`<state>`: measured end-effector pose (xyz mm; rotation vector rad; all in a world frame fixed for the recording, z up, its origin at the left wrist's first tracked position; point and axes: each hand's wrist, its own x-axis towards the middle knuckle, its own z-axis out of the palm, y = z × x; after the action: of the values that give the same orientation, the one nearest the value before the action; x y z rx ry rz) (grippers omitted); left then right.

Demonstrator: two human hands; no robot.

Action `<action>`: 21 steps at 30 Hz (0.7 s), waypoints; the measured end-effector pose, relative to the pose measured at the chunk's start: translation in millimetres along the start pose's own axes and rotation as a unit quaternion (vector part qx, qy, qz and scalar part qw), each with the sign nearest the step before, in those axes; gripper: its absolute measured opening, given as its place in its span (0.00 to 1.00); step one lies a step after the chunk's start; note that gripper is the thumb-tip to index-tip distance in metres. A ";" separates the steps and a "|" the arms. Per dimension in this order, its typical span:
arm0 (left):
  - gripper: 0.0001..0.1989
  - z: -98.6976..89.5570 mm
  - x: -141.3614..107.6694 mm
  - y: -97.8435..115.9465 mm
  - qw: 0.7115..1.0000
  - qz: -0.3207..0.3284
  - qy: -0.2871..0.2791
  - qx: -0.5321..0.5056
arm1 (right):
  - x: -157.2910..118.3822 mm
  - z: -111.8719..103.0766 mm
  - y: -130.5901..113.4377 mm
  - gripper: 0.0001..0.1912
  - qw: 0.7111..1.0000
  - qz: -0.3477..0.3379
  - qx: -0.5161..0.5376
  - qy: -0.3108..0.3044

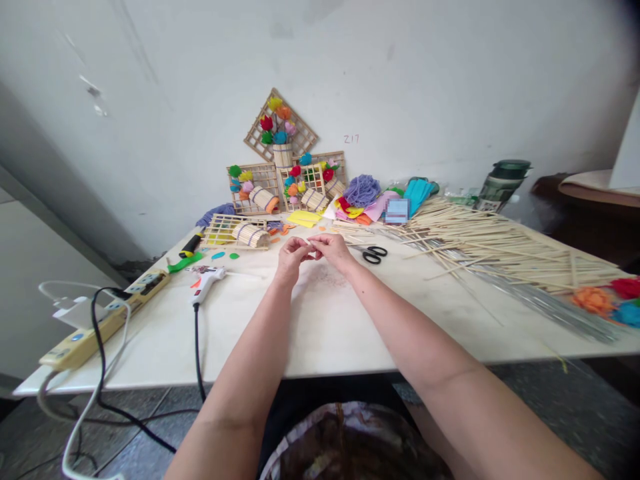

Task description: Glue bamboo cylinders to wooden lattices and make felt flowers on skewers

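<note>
My left hand (293, 257) and my right hand (332, 252) meet above the middle of the table, fingertips pinched close together. Whatever lies between them is too small to make out. Below them, small pale crumbs (331, 280) are scattered on the white tabletop (340, 340). Black-handled scissors (375, 255) lie just right of my right hand. To the left of my left hand rests a white glue gun (207, 283), its black cord hanging over the front edge. Orange cut pieces (280, 231) and a lattice panel with a stick roll (250, 233) lie beyond the hands.
A power strip (100, 327) with plugs and cables runs along the left edge, near a yellow-black cutter (191, 245). Lattice panels with felt flowers (280, 127) lean on the wall. Wooden sticks (480, 233), metal wires (545, 307) and a dark bottle (504, 185) occupy the right.
</note>
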<state>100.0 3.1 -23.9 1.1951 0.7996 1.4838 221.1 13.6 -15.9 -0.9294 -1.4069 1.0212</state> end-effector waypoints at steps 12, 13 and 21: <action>0.08 -4.6 3.5 -3.4 1.000 0.004 0.015 -0.002 | -2.0 -0.6 -1.3 0.09 0.999 -0.005 -0.005 -0.052; 0.08 -4.8 3.7 -3.5 1.000 0.004 0.016 -0.002 | -2.0 -0.5 -1.1 0.09 0.999 -0.004 -0.006 -0.051; 0.08 -5.3 5.6 -5.3 1.000 0.000 0.023 0.006 | -1.4 -0.4 -0.4 0.09 0.999 -0.018 -0.005 -0.038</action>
<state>96.6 10.4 -28.8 1.1736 0.8398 1.5133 221.6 12.2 -15.9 -0.8776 -1.4875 1.0323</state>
